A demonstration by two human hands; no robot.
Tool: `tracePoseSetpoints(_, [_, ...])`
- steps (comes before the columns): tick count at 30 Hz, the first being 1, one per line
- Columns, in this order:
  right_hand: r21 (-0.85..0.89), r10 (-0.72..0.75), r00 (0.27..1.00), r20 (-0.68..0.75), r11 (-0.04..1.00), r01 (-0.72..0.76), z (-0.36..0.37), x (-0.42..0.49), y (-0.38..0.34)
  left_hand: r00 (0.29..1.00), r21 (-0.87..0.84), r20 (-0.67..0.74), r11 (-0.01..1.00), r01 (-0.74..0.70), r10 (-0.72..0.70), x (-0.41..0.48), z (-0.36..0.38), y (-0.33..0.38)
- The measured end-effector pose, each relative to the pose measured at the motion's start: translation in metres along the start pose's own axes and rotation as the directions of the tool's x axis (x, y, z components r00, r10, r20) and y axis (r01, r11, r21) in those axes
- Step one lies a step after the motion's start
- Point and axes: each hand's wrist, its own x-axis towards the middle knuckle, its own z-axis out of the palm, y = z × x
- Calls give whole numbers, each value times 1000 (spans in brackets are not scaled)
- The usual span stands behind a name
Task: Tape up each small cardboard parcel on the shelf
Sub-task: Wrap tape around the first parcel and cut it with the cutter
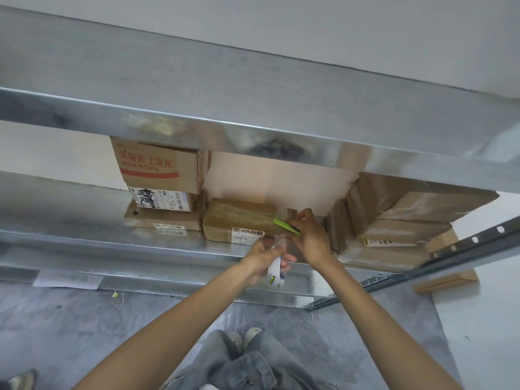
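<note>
A small brown cardboard parcel (pixel 239 218) with a white label lies on the metal shelf (pixel 112 240), its top glossy with clear tape. My left hand (pixel 261 258) grips a roll of clear tape (pixel 276 270) just in front of the parcel's right end. A strip of tape runs from the roll up to the parcel. My right hand (pixel 311 237) holds a green utility knife (pixel 285 226) against that strip at the parcel's right end.
Stacked boxes (pixel 160 170) with red print stand left of the parcel. Several taped parcels (pixel 394 220) lean and lie at the right. An upper shelf (pixel 253 128) overhangs. A flat cardboard piece (pixel 447 281) lies at the right. My feet (pixel 244 336) stand on the grey floor.
</note>
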Motion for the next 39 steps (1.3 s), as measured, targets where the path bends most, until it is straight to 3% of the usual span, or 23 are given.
tracePoseSetpoints(5, [-9,18,1000,-15,1000,-18,-3,-2,-5,999,2,13,999,49,-49,2,-1,-4])
tracePoseSetpoints(9, [0,-68,998,10,998,68,-8,-2,-2,998,-24,37,998,57,-56,-1,-8,-3])
tracePoseSetpoints(14, [25,-195,962,-193,979,204,-31,-11,-2,996,10,50,998,69,-69,-1,-15,-1])
tracePoseSetpoints(17, [97,-74,943,-324,989,111,-49,-22,-14,996,-38,50,997,72,-70,0,-15,-1])
tracePoseSetpoints(19, [-6,7,938,-348,1000,-9,-59,-32,-22,997,-100,48,992,71,-67,-1,-13,-3])
tracePoseSetpoints(24, [257,-51,954,-296,957,131,-44,-35,-24,999,-222,37,974,37,-30,-3,-9,-6])
tracePoseSetpoints(39, [299,-85,942,-325,936,187,-14,-37,-28,999,-169,29,985,46,-42,-2,-12,-2])
